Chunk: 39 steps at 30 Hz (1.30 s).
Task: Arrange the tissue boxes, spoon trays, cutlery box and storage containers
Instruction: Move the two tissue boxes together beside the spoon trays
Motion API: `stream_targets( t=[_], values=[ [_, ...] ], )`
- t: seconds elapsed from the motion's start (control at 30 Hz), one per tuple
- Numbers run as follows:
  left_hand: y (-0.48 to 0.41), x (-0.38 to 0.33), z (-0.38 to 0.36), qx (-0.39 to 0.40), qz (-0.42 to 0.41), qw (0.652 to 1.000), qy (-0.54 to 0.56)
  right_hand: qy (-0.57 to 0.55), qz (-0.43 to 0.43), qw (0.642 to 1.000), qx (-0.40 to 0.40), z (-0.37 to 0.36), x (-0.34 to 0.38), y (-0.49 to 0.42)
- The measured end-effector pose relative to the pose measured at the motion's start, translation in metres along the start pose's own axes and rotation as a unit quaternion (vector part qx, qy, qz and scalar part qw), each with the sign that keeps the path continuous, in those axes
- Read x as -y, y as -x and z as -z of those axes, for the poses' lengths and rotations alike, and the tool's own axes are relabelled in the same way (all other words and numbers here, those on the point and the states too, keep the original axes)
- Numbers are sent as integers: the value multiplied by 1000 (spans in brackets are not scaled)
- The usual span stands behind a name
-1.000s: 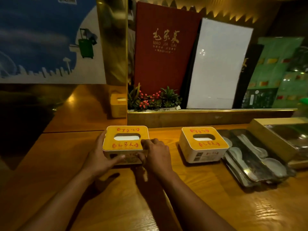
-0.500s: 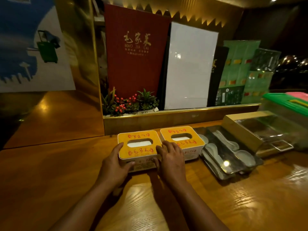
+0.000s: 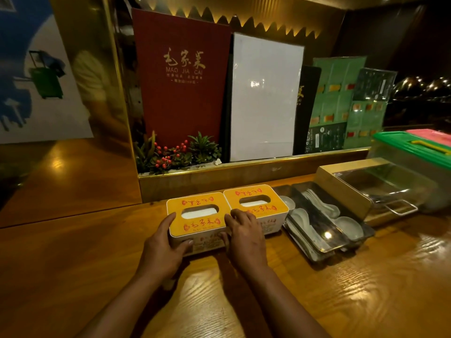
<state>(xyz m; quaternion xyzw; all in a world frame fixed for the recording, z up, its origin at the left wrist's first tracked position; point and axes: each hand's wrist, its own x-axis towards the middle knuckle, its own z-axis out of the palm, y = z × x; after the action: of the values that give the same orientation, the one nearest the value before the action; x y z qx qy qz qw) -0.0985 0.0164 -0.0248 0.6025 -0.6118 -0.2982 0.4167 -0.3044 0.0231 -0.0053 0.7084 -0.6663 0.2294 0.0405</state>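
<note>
Left hand [image 3: 159, 250] and right hand [image 3: 244, 237] are clamped on the two short ends of the near tissue box [image 3: 197, 222], long axis left-right, near the counter's [image 3: 341, 289] far edge. Second tissue box [image 3: 256, 207] sits touching it on the right, slightly farther back; right hand nearer that one, spoon trays [image 3: 322, 225] just beyond

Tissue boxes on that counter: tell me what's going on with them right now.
A person has both hands on the near tissue box, the left hand gripping its left side and the right hand its right. It sits flush against the second tissue box on the wooden counter. Right of those lie the spoon trays, then a clear-lidded cutlery box and a green-lidded container.
</note>
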Motion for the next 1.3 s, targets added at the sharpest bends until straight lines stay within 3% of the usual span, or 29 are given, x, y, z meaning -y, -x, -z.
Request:
stream_targets(
  t=[1.3],
  values=[
    [-6, 11, 6, 21, -31, 999, 23, -23, -47, 999, 0, 8, 7, -4]
  ],
)
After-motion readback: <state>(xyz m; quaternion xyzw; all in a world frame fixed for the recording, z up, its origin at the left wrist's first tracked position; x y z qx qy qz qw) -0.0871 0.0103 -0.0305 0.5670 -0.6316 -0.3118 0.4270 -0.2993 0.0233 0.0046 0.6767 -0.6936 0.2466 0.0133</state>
